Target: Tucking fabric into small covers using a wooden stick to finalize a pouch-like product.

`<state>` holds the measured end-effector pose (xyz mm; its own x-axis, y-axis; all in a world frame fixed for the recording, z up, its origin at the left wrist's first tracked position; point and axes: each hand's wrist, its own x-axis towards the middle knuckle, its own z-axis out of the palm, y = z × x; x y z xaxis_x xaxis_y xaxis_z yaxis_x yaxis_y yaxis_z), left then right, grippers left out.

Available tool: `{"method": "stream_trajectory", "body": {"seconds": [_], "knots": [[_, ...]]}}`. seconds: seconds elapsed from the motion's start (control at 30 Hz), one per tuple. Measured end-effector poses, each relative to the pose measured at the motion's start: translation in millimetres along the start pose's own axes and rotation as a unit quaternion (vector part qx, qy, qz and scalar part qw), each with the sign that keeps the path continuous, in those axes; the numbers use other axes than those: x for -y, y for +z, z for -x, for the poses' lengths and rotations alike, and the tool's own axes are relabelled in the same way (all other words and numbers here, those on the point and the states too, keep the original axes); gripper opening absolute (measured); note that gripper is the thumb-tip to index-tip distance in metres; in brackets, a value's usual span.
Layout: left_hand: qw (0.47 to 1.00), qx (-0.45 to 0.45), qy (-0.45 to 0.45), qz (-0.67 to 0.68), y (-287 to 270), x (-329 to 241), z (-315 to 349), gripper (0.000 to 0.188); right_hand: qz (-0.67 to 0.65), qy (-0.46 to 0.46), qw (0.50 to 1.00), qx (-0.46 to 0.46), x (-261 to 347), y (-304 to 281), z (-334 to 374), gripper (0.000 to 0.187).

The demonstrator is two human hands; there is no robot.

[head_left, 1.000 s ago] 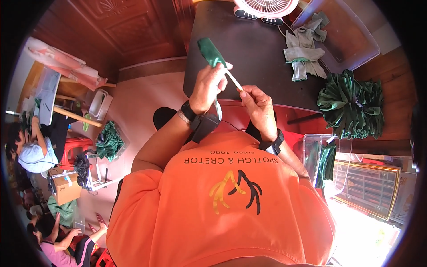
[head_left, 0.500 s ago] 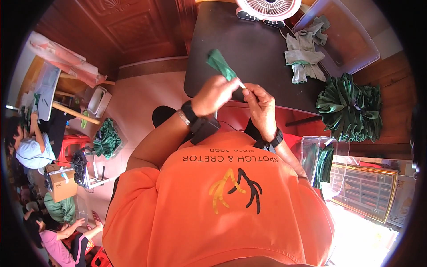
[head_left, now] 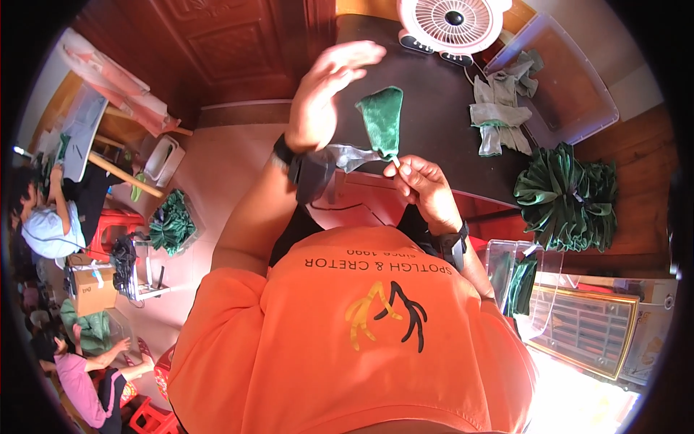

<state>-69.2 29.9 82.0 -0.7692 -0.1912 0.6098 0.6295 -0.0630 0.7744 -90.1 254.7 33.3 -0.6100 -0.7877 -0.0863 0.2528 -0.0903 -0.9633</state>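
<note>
My right hand (head_left: 426,189) pinches a thin pale end at the bottom of a green velvety fabric piece (head_left: 381,124), which stands up above the fingers, wide at the top and narrow below. My left hand (head_left: 318,94) is raised to the left of it, slightly blurred, its fingers stretched out with nothing in them. A crumpled silvery-grey strip (head_left: 350,157) shows between my left wrist and the base of the green piece; whether it joins either cannot be made out. Behind the hands lies the dark table (head_left: 426,87).
A pink fan (head_left: 453,18) stands at the table's far edge. Grey-green cloth pieces (head_left: 499,108) lie at the right beside a clear plastic bin (head_left: 578,87). Nearer are a bundle of green fabric (head_left: 567,195) and a clear box (head_left: 531,282). Two people (head_left: 54,224) sit at far left.
My left hand has let go of the green piece and swung up and away to the left. The piece now stands more upright and spread wider in my right hand. The view has shifted slightly.
</note>
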Motion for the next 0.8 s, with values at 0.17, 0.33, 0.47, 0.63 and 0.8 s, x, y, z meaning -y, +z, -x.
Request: {"method": "stream_trajectory", "body": {"seconds": [0.17, 0.33, 0.47, 0.63, 0.8], "knots": [[0.960, 0.126, -0.124, 0.220, 12, 4, -10, 0.047, 0.023, 0.004, 1.000, -0.013, 6, 7, 2, 0.025], [0.993, -0.020, -0.099, -0.060, 25, -3, 9, 0.043, 0.019, -0.041, 0.996, -0.074, 8, 4, 4, 0.019], [0.978, -0.012, -0.193, -0.073, 21, 1, 18, 0.029, 0.028, -0.058, 0.993, -0.102, 3, 3, 5, 0.016], [0.988, 0.004, -0.140, -0.058, 19, 7, 22, 0.023, 0.011, -0.089, 0.986, -0.138, -1, 0, 5, 0.015], [0.986, -0.028, -0.151, -0.059, 22, 8, 27, 0.026, 0.042, -0.096, 0.981, -0.162, -5, 6, 4, 0.014]]}}
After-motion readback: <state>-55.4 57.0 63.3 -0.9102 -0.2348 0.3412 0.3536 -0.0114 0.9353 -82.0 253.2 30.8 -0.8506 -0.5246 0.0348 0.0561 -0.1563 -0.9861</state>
